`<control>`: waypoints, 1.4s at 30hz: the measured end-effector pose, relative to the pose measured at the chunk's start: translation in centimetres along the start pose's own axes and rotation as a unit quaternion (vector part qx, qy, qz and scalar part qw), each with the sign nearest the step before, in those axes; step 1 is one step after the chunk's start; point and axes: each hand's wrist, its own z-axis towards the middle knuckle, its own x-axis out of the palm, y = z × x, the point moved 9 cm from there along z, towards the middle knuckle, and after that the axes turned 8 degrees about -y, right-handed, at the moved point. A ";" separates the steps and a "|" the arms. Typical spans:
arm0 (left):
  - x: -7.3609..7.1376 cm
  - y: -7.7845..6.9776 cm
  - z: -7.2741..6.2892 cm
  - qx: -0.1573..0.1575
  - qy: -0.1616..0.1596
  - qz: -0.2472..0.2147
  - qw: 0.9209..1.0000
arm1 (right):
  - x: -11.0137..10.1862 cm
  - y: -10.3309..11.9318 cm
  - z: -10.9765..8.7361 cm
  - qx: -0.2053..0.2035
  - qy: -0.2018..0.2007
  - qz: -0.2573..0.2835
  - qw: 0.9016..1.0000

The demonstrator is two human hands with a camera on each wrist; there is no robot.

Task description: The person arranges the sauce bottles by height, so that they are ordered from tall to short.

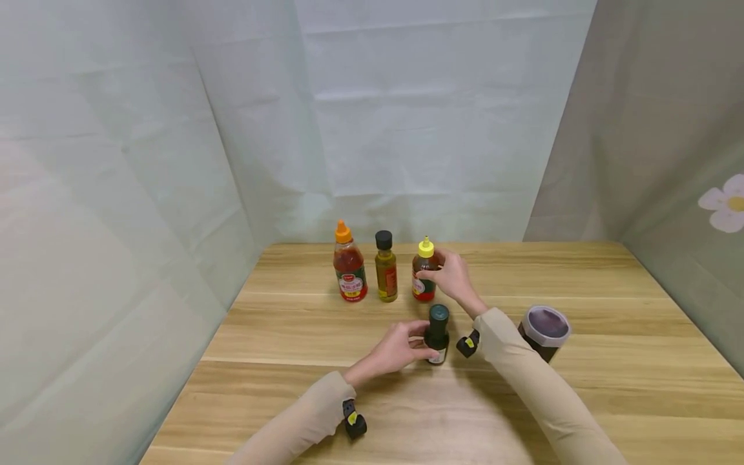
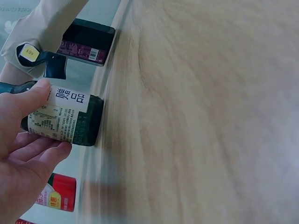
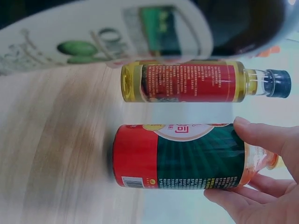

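My left hand [image 1: 396, 350] grips a small dark green olive oil bottle [image 1: 438, 316], which stands upright with a dark cap. In the left wrist view, thumb and fingers curl round its pale label. Farther back, my right hand [image 1: 456, 279] holds a sauce bottle [image 1: 422, 294] with a yellow nozzle cap and a red lower end. The right wrist view puts that hand's thumb on one side of the bottle's upper part and its fingers on the other. The olive oil bottle's label [image 3: 88, 44], with pictured green olives, looms close in that view.
Left of the sauce bottle stands a slim bottle of yellow oil [image 1: 386, 271] with a black cap. Beyond it is a red sauce bottle [image 1: 350, 268] with an orange tip. A dark jar with a pale lilac lid [image 1: 546, 326] stands beside the right forearm on the wooden table [image 1: 279, 387].
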 end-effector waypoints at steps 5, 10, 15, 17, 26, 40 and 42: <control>0.1 0.1 0.1 0.001 -0.003 0.005 1.000 | 0.1 -0.2 0.2 -0.002 -0.001 -0.001 1.000; 0.0 0.0 0.1 0.002 -0.004 0.000 1.000 | 0.2 -0.4 0.2 -0.008 -0.009 -0.003 1.000; 0.1 0.2 0.0 -0.001 -0.002 -0.001 1.000 | 0.3 -0.6 0.1 -0.001 -0.002 -0.002 1.000; 0.1 0.1 0.0 0.002 -0.002 0.000 1.000 | 0.4 -0.6 0.0 0.001 0.005 -0.001 1.000; 0.0 -0.3 0.0 0.010 0.000 0.002 1.000 | 0.1 -0.1 -0.3 0.023 0.058 -0.029 0.998; 0.1 0.1 0.1 0.003 0.007 -0.019 1.000 | -3.3 2.1 -1.8 0.035 0.064 0.007 0.997; 0.1 0.1 0.0 0.002 0.009 -0.022 1.000 | -4.1 2.7 -2.3 0.026 0.060 0.012 0.998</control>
